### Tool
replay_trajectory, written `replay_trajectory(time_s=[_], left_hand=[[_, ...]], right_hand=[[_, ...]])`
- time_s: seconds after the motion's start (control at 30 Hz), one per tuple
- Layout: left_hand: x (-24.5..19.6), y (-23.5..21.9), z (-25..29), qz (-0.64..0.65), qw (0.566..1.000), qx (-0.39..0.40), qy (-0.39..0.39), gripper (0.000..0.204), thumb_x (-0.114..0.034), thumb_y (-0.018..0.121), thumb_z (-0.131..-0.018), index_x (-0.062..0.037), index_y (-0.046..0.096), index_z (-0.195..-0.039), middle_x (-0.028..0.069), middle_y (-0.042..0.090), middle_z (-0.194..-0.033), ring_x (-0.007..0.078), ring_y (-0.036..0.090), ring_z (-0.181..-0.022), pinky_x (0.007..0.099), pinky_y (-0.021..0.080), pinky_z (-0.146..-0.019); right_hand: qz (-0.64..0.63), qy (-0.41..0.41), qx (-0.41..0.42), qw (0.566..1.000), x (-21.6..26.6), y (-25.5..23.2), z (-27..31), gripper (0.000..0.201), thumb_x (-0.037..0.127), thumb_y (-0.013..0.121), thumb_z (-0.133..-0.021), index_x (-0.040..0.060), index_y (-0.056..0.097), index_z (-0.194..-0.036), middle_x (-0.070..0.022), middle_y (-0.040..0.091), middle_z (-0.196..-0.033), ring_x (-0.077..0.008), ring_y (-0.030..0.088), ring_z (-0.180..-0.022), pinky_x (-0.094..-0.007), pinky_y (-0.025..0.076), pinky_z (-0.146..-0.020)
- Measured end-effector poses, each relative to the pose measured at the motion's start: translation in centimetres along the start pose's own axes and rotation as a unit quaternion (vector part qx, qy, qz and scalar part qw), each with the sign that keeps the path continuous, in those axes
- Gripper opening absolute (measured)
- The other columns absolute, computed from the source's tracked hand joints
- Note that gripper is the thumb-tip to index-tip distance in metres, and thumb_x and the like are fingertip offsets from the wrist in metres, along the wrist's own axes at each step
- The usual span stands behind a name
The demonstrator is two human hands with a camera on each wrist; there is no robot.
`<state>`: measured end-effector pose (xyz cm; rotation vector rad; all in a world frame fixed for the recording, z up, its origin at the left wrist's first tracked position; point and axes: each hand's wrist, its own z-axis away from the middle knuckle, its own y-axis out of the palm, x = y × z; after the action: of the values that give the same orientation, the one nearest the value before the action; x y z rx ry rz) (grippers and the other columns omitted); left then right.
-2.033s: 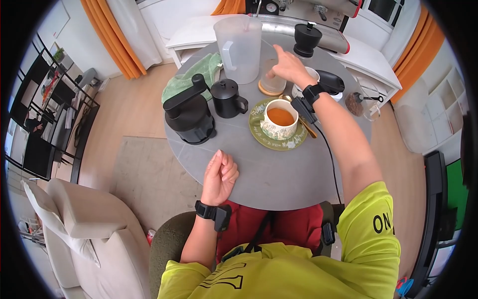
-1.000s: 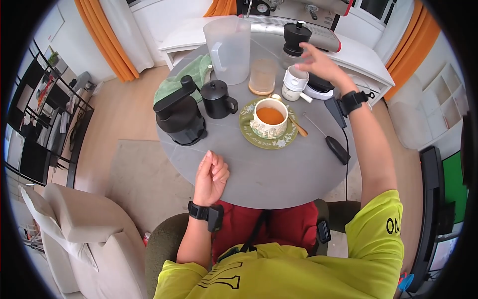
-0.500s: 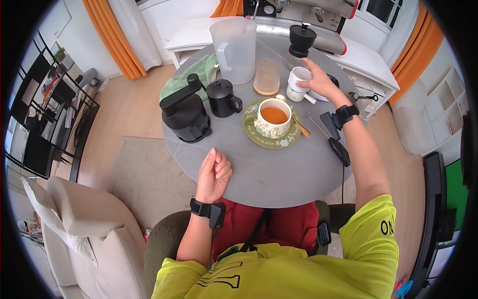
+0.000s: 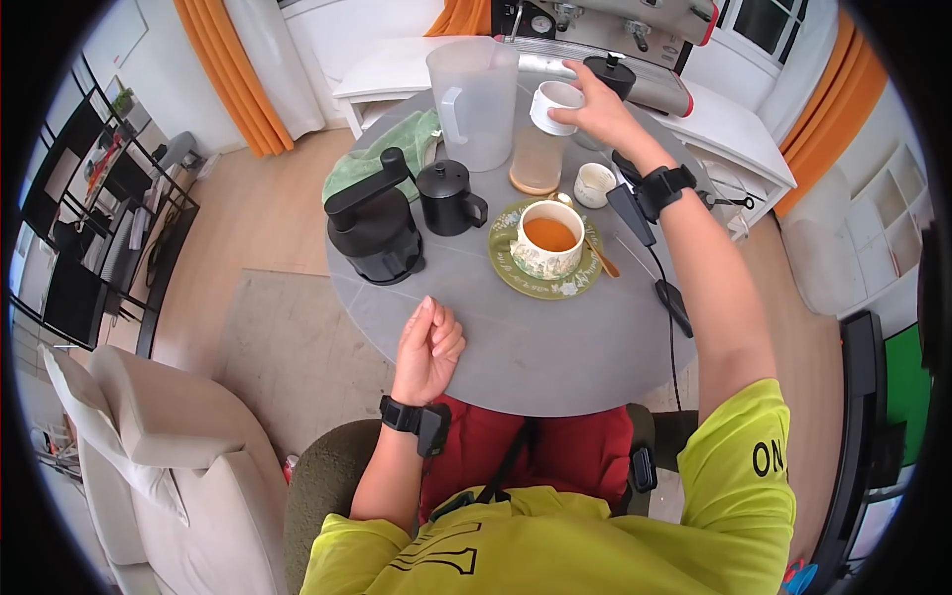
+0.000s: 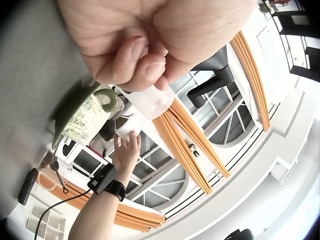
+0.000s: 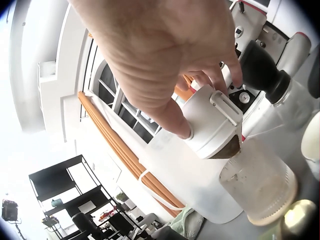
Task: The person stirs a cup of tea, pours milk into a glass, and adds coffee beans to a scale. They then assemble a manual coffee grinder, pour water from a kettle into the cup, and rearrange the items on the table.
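My right hand (image 4: 607, 111) pinches a white coffee dripper (image 4: 557, 109) between thumb and fingers. In the right wrist view the dripper (image 6: 212, 122) is tilted, with a brownish filter at its bottom and a folded handle on its side. Right below it is a clear cup (image 6: 260, 180) with a tan base, standing on the table. A small pale cup (image 4: 594, 188) stands to the right of that clear cup. My left hand (image 4: 428, 349) hangs loosely curled near the table's front edge, holding nothing. A patterned teacup (image 4: 543, 263) of orange-brown drink sits on a green saucer (image 4: 508, 266).
A tall translucent pitcher (image 4: 486, 114), a green cloth (image 4: 367, 167), a small black pot (image 4: 443, 198) and a black grinder (image 4: 372, 233) stand at the left. Behind the right hand is a black hand grinder (image 4: 611, 74). A milk frother (image 4: 674, 307) lies at the right edge.
My right hand took hold of the dripper on top of the small pale cup, lifted it off and carried it left over the clear cup. The left hand has stayed put.
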<state>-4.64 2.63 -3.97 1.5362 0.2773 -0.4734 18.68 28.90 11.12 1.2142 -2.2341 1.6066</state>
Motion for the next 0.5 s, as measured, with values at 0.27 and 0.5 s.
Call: replay_trajectory(time_s=[0.27, 0.5], left_hand=[[-0.1, 0.0, -0.1, -0.002, 1.000, 0.002, -0.007, 0.029, -0.025, 0.039, -0.103, -0.0081, 0.046, -0.080, -0.0015, 0.038, -0.064, 0.0059, 0.030, -0.050, 0.0206, 0.027, -0.048], [-0.1, 0.1, 0.0, -0.007, 1.000, 0.000, -0.009, 0.030, -0.026, 0.039, -0.103, -0.0080, 0.045, -0.081, -0.0017, 0.038, -0.065, 0.0059, 0.030, -0.050, 0.0208, 0.027, -0.049]], right_hand=[[0.034, 0.032, 0.043, 0.998, 0.2, 2.1, -0.4, 0.090, 0.029, 0.074, -0.070, 0.0004, 0.030, -0.143, -0.0274, 0.046, -0.135, -0.0370, 0.047, -0.125, -0.0387, 0.038, -0.105], [0.030, 0.036, 0.057, 0.997, -0.3, 2.8, -0.3, 0.088, 0.028, 0.073, -0.073, 0.0003, 0.029, -0.143, -0.0272, 0.044, -0.137, -0.0364, 0.045, -0.127, -0.0383, 0.036, -0.106]])
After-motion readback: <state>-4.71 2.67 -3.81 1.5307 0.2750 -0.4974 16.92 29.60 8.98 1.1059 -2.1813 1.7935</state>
